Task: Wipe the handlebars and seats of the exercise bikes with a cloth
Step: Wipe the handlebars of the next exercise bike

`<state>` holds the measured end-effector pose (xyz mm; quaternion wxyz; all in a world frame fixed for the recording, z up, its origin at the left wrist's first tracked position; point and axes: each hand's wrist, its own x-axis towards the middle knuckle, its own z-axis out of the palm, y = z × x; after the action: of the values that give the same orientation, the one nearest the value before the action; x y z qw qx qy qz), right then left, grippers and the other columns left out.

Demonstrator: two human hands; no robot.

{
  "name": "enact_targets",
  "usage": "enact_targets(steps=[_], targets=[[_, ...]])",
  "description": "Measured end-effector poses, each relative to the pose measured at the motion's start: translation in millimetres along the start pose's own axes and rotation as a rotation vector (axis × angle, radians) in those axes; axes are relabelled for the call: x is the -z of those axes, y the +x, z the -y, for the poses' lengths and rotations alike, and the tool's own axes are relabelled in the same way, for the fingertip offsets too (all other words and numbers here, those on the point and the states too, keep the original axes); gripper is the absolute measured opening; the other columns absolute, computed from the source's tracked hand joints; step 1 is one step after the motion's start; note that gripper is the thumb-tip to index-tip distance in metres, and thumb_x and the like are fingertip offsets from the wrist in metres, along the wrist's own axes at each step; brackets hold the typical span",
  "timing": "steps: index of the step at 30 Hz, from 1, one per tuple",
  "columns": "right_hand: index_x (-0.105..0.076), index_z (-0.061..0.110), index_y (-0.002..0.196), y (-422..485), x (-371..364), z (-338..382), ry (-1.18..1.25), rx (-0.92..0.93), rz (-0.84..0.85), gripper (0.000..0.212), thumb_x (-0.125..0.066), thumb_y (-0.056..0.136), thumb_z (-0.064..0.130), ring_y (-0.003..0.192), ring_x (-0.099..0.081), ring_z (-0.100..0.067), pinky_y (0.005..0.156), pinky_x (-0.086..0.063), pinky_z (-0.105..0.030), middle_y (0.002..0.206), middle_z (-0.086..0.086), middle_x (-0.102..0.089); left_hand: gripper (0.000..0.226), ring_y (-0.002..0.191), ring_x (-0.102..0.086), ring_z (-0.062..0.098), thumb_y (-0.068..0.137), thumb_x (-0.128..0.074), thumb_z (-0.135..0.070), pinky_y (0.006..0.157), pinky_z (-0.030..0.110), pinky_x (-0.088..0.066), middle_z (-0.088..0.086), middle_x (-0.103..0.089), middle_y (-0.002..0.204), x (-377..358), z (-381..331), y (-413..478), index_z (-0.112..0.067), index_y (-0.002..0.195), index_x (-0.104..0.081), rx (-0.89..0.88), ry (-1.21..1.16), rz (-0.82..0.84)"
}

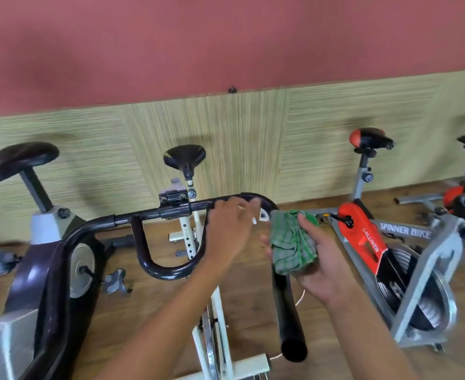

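Your right hand (pixel 321 270) grips the cloth (pixel 291 242), bunched against the handlebar (pixel 143 215) at its right bend. Your left hand (pixel 231 229) touches the bar just beside the cloth, but blur hides its fingers.

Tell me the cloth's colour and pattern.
The cloth is green-and-grey checked; the head view shows it.

The handlebar (pixel 154 215) crosses in front; three seats stand behind it, the spinner bike (pixel 406 242) right.
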<state>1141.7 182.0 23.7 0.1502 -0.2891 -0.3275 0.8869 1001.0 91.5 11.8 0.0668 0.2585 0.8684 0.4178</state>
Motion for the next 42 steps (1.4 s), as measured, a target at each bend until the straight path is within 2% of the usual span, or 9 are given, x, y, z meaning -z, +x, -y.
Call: enact_targets(steps=[4,7,10,13,21,29,32,35,42], targets=[[-0.065,0.019,0.107,-14,14,-1,-0.488,0.172,-0.275,0.020,-0.063,0.096,0.034,0.074,-0.070,-0.027,0.058,-0.055,-0.031,0.086,-0.010,-0.073,0.047,0.121,-0.043,0.031,0.091,-0.056,-0.048,0.100,0.045,-0.039,0.009,-0.048,0.129,26,44,15,-0.019,0.128,-0.052,0.147,0.283,-0.088],[-0.059,0.029,0.105,-24,29,-15,-1.018,0.136,-0.348,0.025,-0.062,0.092,0.051,0.096,-0.065,-0.022,0.082,-0.049,-0.035,0.106,-0.005,-0.069,0.060,0.122,-0.051,0.035,0.097,-0.045,-0.056,0.093,0.040,-0.041,0.014,-0.053,0.133,30,62,14,-0.009,0.134,-0.045,0.272,0.252,0.109],[-0.053,0.028,0.116,-23,23,-39,-1.331,-0.061,-0.210,0.038,-0.055,0.093,0.059,0.110,-0.061,-0.021,0.095,-0.044,-0.034,0.117,0.000,-0.065,0.060,0.093,-0.069,0.029,0.101,-0.028,-0.059,0.085,0.034,-0.049,0.012,-0.072,0.101,24,70,8,-0.009,0.124,-0.052,0.318,0.210,0.307],[-0.042,0.013,0.133,-2,11,-42,-1.458,-0.068,-0.230,0.050,-0.044,0.101,0.051,0.124,-0.054,-0.031,0.096,-0.041,-0.034,0.133,-0.015,-0.057,0.057,0.067,-0.072,0.028,0.101,-0.026,-0.057,0.078,0.041,-0.057,0.011,-0.073,0.080,20,72,5,-0.007,0.116,-0.050,0.338,0.156,0.307],[-0.032,0.006,0.145,105,-19,-11,-1.671,0.199,-0.395,0.075,-0.026,0.099,0.065,0.128,-0.047,-0.042,0.098,-0.041,-0.050,0.142,-0.023,-0.043,0.063,0.089,-0.068,0.034,0.099,-0.022,-0.062,0.083,0.049,-0.055,0.015,-0.068,0.100,11,78,7,-0.008,0.119,-0.048,0.296,0.211,0.272],[-0.025,0.034,0.149,179,-72,0,-2.465,0.612,0.199,0.044,-0.037,0.106,0.039,0.112,-0.054,-0.031,0.069,-0.043,-0.038,0.135,-0.004,-0.045,0.063,0.095,-0.063,0.034,0.099,-0.019,-0.062,0.087,0.047,-0.051,0.013,-0.066,0.105,10,74,11,-0.011,0.120,-0.051,0.358,0.310,0.208],[-0.036,0.031,0.138,186,-102,-23,-2.464,0.784,0.402,0.032,-0.027,0.108,0.040,0.104,-0.058,-0.027,0.072,-0.049,-0.039,0.123,-0.002,-0.052,0.062,0.089,-0.066,0.035,0.099,-0.017,-0.061,0.085,0.047,-0.052,0.013,-0.068,0.100,11,72,9,-0.012,0.116,-0.050,0.364,0.319,0.215],[-0.041,0.025,0.135,195,-119,-46,-2.475,0.887,0.594,0.052,-0.009,0.098,0.042,0.100,-0.058,-0.027,0.060,-0.033,-0.036,0.118,-0.003,-0.052,0.059,0.094,-0.064,0.035,0.100,-0.018,-0.058,0.082,0.044,-0.049,0.014,-0.067,0.104,13,70,7,-0.010,0.115,-0.049,0.371,0.332,0.218],[-0.045,0.023,0.090,207,-96,-16,-2.304,0.728,0.568,0.050,-0.018,0.101,0.063,0.078,-0.058,-0.018,0.069,-0.048,-0.039,0.078,0.007,-0.051,0.062,0.097,-0.063,0.035,0.100,-0.016,-0.060,0.082,0.044,-0.049,0.014,-0.066,0.107,16,63,4,-0.011,0.114,-0.051,0.380,0.337,0.227]])
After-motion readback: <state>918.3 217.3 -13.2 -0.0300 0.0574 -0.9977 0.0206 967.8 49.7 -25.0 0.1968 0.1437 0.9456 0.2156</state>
